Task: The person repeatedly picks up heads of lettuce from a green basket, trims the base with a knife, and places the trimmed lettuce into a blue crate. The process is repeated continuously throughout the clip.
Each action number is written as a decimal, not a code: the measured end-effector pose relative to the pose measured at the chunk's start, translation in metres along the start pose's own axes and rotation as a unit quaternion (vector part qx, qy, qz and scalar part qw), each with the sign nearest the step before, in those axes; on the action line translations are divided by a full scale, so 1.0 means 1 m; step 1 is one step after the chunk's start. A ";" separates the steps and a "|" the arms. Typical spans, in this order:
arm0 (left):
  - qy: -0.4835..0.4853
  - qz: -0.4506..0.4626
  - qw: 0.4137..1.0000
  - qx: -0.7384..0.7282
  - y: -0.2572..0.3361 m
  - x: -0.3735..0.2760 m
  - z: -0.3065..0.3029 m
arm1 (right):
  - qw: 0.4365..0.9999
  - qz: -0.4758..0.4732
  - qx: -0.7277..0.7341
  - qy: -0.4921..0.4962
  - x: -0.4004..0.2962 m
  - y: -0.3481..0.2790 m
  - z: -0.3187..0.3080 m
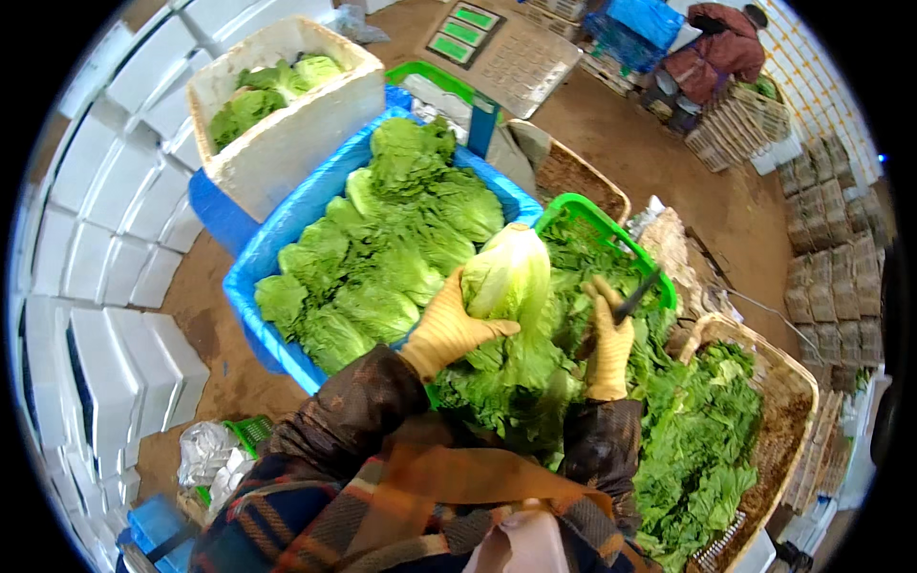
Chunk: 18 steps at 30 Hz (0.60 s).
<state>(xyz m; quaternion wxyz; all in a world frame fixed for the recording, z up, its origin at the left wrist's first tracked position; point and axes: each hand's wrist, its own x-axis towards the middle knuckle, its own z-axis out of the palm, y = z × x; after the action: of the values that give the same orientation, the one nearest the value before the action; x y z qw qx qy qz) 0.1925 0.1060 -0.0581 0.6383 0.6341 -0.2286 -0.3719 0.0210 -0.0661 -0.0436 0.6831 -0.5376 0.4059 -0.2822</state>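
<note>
My left hand (pixel 448 329), in a yellow ribbed glove, grips a pale green head of leafy lettuce (pixel 507 276), its whitish end pointing away from me. A knife with a dark blade (pixel 637 295) is in my gloved right hand (pixel 610 351), just right of that lettuce; its handle is mostly hidden by the fingers. Under both hands are loose green leaves (pixel 573 276) in a green plastic basket (pixel 598 205). To the left, several lettuce heads (pixel 387 272) lie packed in a bin lined with blue plastic (pixel 247 258).
A foam box (pixel 301 140) with more lettuce stands beyond the blue bin, near a scale (pixel 516 68). Leaves fill part of a cream crate (pixel 799 408) at right. White foam boxes (pixel 107 358) are stacked at left. Another person (pixel 709 54) bends over crates far off.
</note>
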 end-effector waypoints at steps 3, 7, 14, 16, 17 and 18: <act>-0.021 -0.004 0.993 0.114 0.002 0.020 0.019 | 0.984 -0.142 -0.112 0.004 -0.009 -0.024 -0.020; -0.112 0.014 0.988 0.106 0.013 0.019 0.059 | 0.994 -0.047 -0.085 0.044 -0.022 -0.047 -0.011; -0.361 -0.028 0.911 0.197 0.005 0.041 0.082 | 0.981 0.020 -0.188 0.049 -0.037 -0.058 -0.159; -0.351 -0.083 0.929 0.078 -0.024 0.042 0.087 | 0.935 -0.012 -0.330 0.129 -0.035 -0.038 -0.185; -0.341 -0.110 0.934 0.018 -0.036 0.041 0.087 | 0.869 -0.061 -0.456 0.180 -0.039 -0.032 -0.189; -0.282 -0.143 0.949 0.008 -0.028 0.030 0.098 | 0.783 -0.109 -0.569 0.228 -0.040 -0.022 -0.194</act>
<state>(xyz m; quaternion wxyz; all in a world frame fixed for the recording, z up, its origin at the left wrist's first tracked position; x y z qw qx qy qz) 0.1312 0.0229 -0.0823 0.4830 0.5346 -0.3089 -0.6209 -0.1643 -0.1369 -0.0308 0.1055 -0.7895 0.5750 -0.1871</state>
